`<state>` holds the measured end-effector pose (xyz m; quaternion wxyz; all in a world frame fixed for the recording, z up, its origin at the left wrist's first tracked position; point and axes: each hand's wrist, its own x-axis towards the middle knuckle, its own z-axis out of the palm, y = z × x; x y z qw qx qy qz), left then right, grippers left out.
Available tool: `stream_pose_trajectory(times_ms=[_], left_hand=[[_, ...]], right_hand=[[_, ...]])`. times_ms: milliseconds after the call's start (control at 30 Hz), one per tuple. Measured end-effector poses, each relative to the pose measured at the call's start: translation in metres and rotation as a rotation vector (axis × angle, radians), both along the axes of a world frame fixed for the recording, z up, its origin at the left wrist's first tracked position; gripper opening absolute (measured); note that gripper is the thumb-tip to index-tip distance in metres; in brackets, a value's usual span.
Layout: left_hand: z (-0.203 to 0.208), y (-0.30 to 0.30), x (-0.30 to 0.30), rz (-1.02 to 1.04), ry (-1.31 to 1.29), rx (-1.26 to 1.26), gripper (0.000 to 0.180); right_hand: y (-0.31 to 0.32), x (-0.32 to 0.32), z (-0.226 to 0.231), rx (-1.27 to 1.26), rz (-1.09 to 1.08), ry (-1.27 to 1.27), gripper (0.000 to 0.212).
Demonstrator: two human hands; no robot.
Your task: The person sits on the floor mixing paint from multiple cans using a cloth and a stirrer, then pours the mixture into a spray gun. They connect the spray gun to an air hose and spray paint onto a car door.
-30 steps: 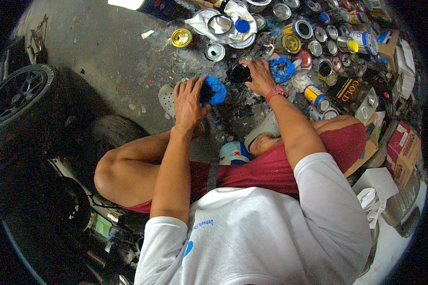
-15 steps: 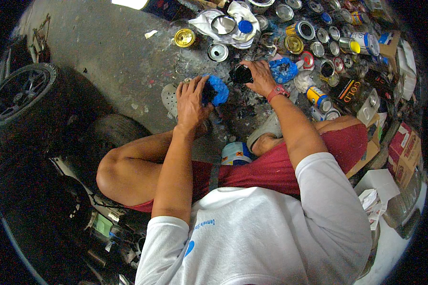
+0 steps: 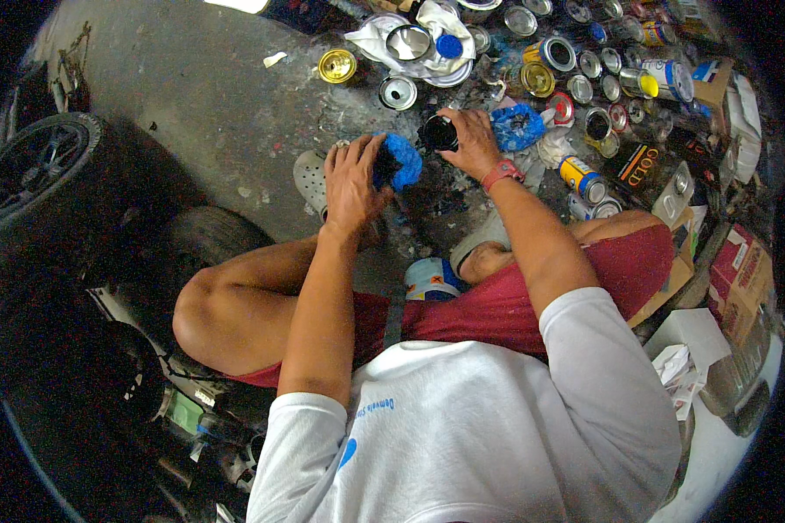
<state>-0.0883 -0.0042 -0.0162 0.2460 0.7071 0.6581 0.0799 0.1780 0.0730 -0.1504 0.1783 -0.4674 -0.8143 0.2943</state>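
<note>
My left hand (image 3: 352, 183) is closed around a container with a dark inside and a crumpled blue cover or rim (image 3: 404, 163), its opening tilted sideways. Just to the right, my right hand (image 3: 474, 146) grips a round can with a black inside (image 3: 440, 133), fingers on its far side and thumb nearer me. The two containers are held apart, low over the stained floor. Right beside my right hand lies another crumpled blue piece (image 3: 517, 127). A silver can (image 3: 398, 92) and a gold can (image 3: 336, 65) stand beyond the hands.
Many paint cans and lids crowd the far right, with a yellow-and-blue can (image 3: 582, 179) nearer. White rags (image 3: 377, 33) lie at the far middle. A wheel (image 3: 39, 170) is at the left. A white-and-blue tub (image 3: 433, 279) stands between my legs; cardboard boxes (image 3: 741, 279) sit at right.
The black-insided can in my right hand has tipped, so its round rim shows more. The blue-rimmed container has turned slightly in my left hand. Both grips stay the same.
</note>
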Motion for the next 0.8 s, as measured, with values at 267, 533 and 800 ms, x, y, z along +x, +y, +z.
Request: stream_pose_trajectory(times_ms=[267, 533, 800], left_hand=[[-0.009, -0.002, -0.001, -0.001, 0.007, 0.040, 0.095], [-0.016, -0.009, -0.004, 0.020, -0.023, 0.065, 0.095], [-0.023, -0.012, -0.006, 0.032, 0.013, 0.033, 0.095]], right_hand=[[-0.003, -0.008, 0.032, 0.054, -0.033, 0.056, 0.090], [-0.006, -0.006, 0.085, 0.090, -0.022, 0.007, 0.086], [-0.022, -0.019, 0.134, 0.101, 0.046, -0.082, 0.087]])
